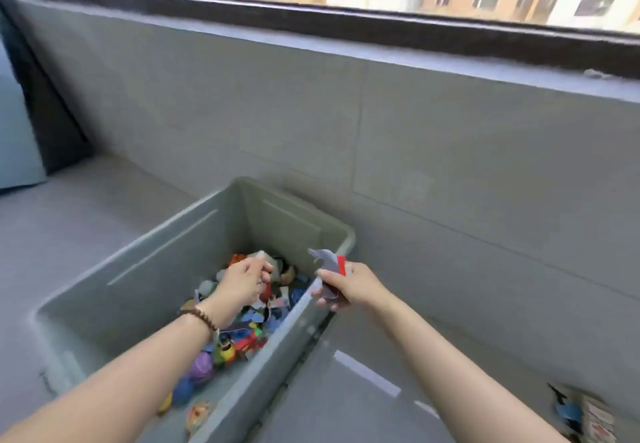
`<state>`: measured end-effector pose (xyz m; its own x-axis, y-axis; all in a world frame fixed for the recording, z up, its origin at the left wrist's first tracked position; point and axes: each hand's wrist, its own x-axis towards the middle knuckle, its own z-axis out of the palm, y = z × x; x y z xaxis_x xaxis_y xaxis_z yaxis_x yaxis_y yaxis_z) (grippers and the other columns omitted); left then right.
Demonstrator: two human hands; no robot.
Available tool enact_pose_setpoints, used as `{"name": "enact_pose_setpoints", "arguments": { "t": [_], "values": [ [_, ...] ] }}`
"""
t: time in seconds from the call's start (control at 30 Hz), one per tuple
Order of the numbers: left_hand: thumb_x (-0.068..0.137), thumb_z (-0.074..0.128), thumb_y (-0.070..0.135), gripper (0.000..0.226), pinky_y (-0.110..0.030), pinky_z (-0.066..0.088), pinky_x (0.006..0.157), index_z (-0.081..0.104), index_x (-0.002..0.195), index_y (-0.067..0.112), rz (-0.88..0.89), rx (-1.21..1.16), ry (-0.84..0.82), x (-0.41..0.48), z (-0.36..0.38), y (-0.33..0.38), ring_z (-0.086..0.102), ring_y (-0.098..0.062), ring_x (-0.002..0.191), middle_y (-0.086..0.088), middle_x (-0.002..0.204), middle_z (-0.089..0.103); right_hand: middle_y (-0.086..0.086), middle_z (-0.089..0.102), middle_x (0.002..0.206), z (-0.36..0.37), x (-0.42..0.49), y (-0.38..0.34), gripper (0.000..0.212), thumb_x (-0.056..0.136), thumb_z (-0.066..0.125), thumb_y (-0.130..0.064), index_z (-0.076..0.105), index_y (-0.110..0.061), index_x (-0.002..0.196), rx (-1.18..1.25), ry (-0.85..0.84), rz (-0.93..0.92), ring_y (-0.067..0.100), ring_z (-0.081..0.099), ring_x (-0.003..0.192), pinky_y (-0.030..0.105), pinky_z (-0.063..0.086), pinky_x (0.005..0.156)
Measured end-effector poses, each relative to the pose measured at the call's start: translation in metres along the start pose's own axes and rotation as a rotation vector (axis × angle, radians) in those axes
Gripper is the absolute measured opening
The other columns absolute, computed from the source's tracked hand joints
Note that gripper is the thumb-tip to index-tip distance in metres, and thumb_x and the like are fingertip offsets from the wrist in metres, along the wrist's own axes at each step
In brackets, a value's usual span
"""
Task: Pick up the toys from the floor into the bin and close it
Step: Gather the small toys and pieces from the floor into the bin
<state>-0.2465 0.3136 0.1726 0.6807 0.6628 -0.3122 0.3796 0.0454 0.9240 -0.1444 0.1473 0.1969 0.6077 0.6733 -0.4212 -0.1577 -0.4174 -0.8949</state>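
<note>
Bin: open-topped rectangular tub of smooth grey-green plastic, on grey tiled floor beside tiled wall, under dark-framed window.
Contents: mixed colourful toys.
Left hand: over contents, fingers curled, grip undeterminable.
Right hand: above right rim, clasping grey-and-red toy.
Stray toys: on floor, right.

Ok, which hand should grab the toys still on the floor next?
Right, probably: the floor toys lie right of the bin, nearest the right hand, which must first drop its grey toy; the left hand is over the bin.
</note>
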Motion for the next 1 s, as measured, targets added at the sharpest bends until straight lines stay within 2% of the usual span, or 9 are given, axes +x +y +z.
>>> {"name": "enact_pose_setpoints", "arguments": {
  "t": [0.1,0.17,0.23,0.27,0.33,0.43,0.63,0.83,1.0],
  "values": [
    [0.099,0.041,0.029,0.032,-0.015,0.04,0.046,0.059,0.106,0.004,-0.094,-0.065,0.03,0.017,-0.047,-0.029,0.043,-0.01,0.059,-0.005,0.084,0.054,0.014,0.067,0.086,0.055,0.041,-0.017,0.011,0.092,0.054,-0.012,0.053,-0.004,0.085,-0.015,-0.075,0.057,0.014,0.065,0.06,0.024,0.055,0.054],
    [0.097,0.045,0.031,0.036,-0.026,0.053,0.072,0.054,0.121,0.004,-0.112,-0.079,0.046,0.027,-0.065,-0.043,0.057,-0.018,0.085,-0.011,0.111,0.059,0.013,0.061,0.109,0.079,0.065,-0.018,0.033,0.089,0.059,-0.019,0.051,0.0,0.113,-0.102,-0.037,0.059,0.021,0.063,0.085,0.034,0.056,0.078],
    [0.096,0.048,0.034,0.045,-0.036,0.046,0.098,0.046,0.132,0.008,-0.099,0.053,0.077,0.034,-0.078,-0.054,0.053,-0.025,0.117,-0.012,0.132,0.052,0.009,0.049,0.134,0.087,0.076,-0.012,0.059,0.088,0.06,-0.031,0.036,-0.009,0.138,-0.383,0.042,0.006,0.023,0.052,0.116,0.034,0.044,0.097],
    [0.095,0.048,0.036,0.05,-0.035,0.04,0.104,0.042,0.136,0.009,-0.096,0.14,0.098,0.036,-0.084,-0.058,0.048,-0.025,0.124,-0.01,0.138,0.048,0.006,0.044,0.141,0.086,0.077,-0.008,0.063,0.088,0.06,-0.034,0.032,-0.013,0.142,-0.542,0.094,-0.051,0.023,0.045,0.126,0.034,0.038,0.103],
    [0.095,0.048,0.037,0.054,-0.029,0.035,0.103,0.038,0.14,0.009,-0.11,0.245,0.123,0.036,-0.091,-0.067,0.044,-0.023,0.129,-0.009,0.143,0.043,0.002,0.04,0.146,0.075,0.074,0.004,0.059,0.09,0.056,-0.037,0.035,-0.017,0.141,-0.803,0.196,-0.179,0.02,0.036,0.135,0.036,0.027,0.112],
    [0.096,0.048,0.034,0.053,-0.028,0.033,0.102,0.036,0.14,0.008,-0.08,0.335,0.104,0.032,-0.082,-0.07,0.041,-0.023,0.131,-0.009,0.145,0.041,-0.001,0.028,0.153,0.041,0.064,0.023,0.055,0.091,0.052,-0.041,0.037,-0.022,0.141,-0.932,0.253,-0.239,0.018,0.019,0.143,0.037,0.011,0.118],
    [0.095,0.049,0.037,0.054,-0.03,0.029,0.108,0.036,0.142,0.014,0.203,0.478,-0.042,0.012,-0.001,-0.032,0.035,-0.018,0.135,-0.002,0.147,0.038,-0.006,0.022,0.155,-0.055,0.007,0.063,0.052,0.089,0.057,-0.042,0.043,-0.025,0.136,-0.69,0.394,-0.2,0.016,0.023,0.142,0.038,0.021,0.116],
    [0.094,0.05,0.036,0.049,-0.028,0.026,0.109,0.041,0.139,0.018,0.505,0.637,-0.227,-0.026,0.121,-0.004,0.034,-0.016,0.134,0.001,0.142,0.043,-0.001,0.021,0.156,-0.158,-0.08,0.146,0.053,0.089,0.06,-0.033,0.042,-0.02,0.137,-0.608,0.568,0.001,0.015,0.02,0.143,0.028,0.018,0.113],
    [0.093,0.053,0.034,0.049,-0.026,0.025,0.109,0.042,0.137,0.015,0.502,0.69,-0.409,-0.058,0.22,-0.037,0.036,-0.018,0.133,-0.002,0.141,0.044,0.002,0.027,0.153,-0.215,-0.154,0.242,0.055,0.087,0.064,-0.03,0.043,-0.018,0.137,-0.534,0.64,0.204,0.018,0.026,0.14,0.029,0.024,0.111]
  ]
}}
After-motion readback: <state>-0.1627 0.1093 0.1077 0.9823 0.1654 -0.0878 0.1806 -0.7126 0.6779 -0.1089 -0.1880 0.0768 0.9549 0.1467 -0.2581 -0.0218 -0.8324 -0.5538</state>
